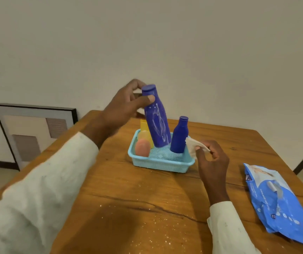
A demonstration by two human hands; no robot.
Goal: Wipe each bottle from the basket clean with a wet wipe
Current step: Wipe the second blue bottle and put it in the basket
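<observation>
Left hand (127,105) — grips tall bottle (157,120) neck; right hand (213,162) — pinches wipe (192,145)

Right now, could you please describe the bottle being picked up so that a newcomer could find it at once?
On the wooden table stands a light blue basket of bottles. The tall blue bottle leans at its middle, the left hand pinching its neck. Unlike the short blue bottle beside it, it is streaked with white smears.
</observation>
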